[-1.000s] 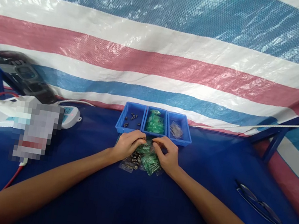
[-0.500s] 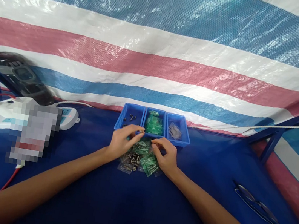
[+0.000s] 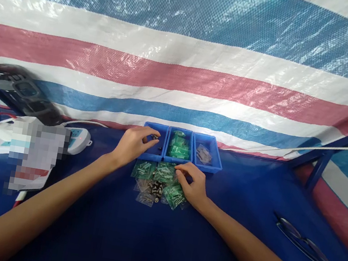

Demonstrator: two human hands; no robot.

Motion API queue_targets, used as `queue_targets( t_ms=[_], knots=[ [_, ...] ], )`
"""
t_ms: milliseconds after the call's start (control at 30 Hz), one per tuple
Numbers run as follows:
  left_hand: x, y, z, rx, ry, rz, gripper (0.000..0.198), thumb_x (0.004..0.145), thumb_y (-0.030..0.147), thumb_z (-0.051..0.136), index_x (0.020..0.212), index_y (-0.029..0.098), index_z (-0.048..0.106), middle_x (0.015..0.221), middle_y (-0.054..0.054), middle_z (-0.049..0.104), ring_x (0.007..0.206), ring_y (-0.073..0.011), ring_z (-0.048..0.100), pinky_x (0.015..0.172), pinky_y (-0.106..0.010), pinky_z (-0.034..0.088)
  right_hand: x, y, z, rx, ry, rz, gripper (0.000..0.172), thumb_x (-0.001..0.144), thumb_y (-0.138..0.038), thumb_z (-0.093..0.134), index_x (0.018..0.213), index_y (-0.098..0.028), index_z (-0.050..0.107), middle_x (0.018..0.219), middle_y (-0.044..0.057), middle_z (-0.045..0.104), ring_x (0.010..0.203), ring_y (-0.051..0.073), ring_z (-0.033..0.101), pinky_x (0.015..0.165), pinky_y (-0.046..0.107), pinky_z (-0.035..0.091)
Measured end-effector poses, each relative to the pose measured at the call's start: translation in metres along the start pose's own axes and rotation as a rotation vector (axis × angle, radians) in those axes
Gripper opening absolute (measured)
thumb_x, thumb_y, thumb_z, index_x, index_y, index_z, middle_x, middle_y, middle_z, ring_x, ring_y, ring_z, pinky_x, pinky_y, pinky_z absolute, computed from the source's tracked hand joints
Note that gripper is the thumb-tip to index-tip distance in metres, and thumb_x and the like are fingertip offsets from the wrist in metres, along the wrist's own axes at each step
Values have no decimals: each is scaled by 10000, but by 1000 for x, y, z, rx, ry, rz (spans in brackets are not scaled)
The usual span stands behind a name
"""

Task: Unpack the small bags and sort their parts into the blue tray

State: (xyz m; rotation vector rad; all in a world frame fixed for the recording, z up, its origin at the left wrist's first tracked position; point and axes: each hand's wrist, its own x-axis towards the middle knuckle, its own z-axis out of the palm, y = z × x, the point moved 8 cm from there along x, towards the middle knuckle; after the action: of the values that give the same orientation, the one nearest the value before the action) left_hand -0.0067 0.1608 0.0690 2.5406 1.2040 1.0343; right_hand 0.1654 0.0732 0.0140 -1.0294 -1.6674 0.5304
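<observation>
My left hand (image 3: 132, 145) is over the left blue bin (image 3: 150, 157), thumb and index finger nearly meeting in a pinch. Small dark screw-like pieces (image 3: 155, 137) show by the fingertips; whether they are in the fingers or the bin behind is unclear. Below the bins is a pile with green bags of screws (image 3: 174, 195), clear bags (image 3: 145, 198) and loose dark, round-headed parts (image 3: 155, 188). My right hand (image 3: 194, 184) rests at the pile's right side, fingers curled and tips against a green bag (image 3: 165, 172); what they hold, if anything, is hidden.
Green bags fill the middle blue bin (image 3: 180, 142); clear bags (image 3: 204, 154) lie in the right bin (image 3: 209, 168). Eyeglasses (image 3: 305, 241) lie at right. A power strip (image 3: 79, 140), cables and a blurred-out item (image 3: 38, 152) are at left. A striped tarp (image 3: 182, 78) hangs behind.
My left hand has moved up and left from above the pile to over the left bin, uncovering a green bag in the pile. My right hand has stayed almost in place.
</observation>
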Motion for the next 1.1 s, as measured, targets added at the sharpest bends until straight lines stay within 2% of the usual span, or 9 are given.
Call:
queue_targets(
  t_ms=[167,333,533,733,900,933,1000,1100],
  knots=[
    [-2,-9,13,90,-94,-3,191,858,321,545,941,187,652,902,-10,680,558,-87,529,614,-225,450,1,0,-1,-6,3,2,156,871,-255,500,880,-193,644,692,30,570,586,134,541,531,262,459],
    [-4,-7,18,176,-140,47,208,869,311,512,978,198,648,924,-17,682,603,-106,567,604,-225,440,0,-2,-2,-18,10,-9,160,872,-257,497,878,-192,643,689,30,568,586,135,540,536,264,458],
    [-5,-3,11,238,-101,13,227,864,277,510,1055,206,610,980,-19,678,593,-109,578,592,-224,444,0,-2,0,-10,2,-5,168,875,-267,491,882,-195,643,699,32,565,587,134,537,518,255,455],
    [-6,0,13,287,-136,-16,196,848,280,545,1023,224,614,891,-2,683,570,-118,574,544,-222,412,0,-3,-1,-19,7,-16,174,878,-269,486,878,-192,642,696,34,566,587,138,537,526,262,452],
    [-7,20,5,271,-72,8,199,877,281,503,1016,186,609,1006,-47,642,682,-128,594,573,-221,423,0,-2,0,-45,1,-20,193,883,-289,474,874,-195,643,686,35,575,581,143,547,521,264,453],
    [-8,27,5,259,-90,25,190,883,295,497,969,176,618,975,-46,641,678,-126,592,572,-220,421,0,-2,-1,-54,12,-18,196,884,-288,472,871,-193,643,689,36,579,586,144,550,528,267,456],
    [-14,45,16,229,-225,127,204,888,331,492,890,176,625,888,-34,636,693,-131,596,571,-217,415,0,-1,-4,-71,39,-5,199,886,-286,468,868,-192,644,691,37,585,594,147,555,548,274,462],
    [-30,67,36,230,-418,252,239,852,408,537,944,204,622,862,-21,627,648,-134,601,525,-221,393,0,1,-6,-82,55,22,198,891,-271,460,883,-195,643,694,37,588,595,147,553,570,281,466]
  ],
)
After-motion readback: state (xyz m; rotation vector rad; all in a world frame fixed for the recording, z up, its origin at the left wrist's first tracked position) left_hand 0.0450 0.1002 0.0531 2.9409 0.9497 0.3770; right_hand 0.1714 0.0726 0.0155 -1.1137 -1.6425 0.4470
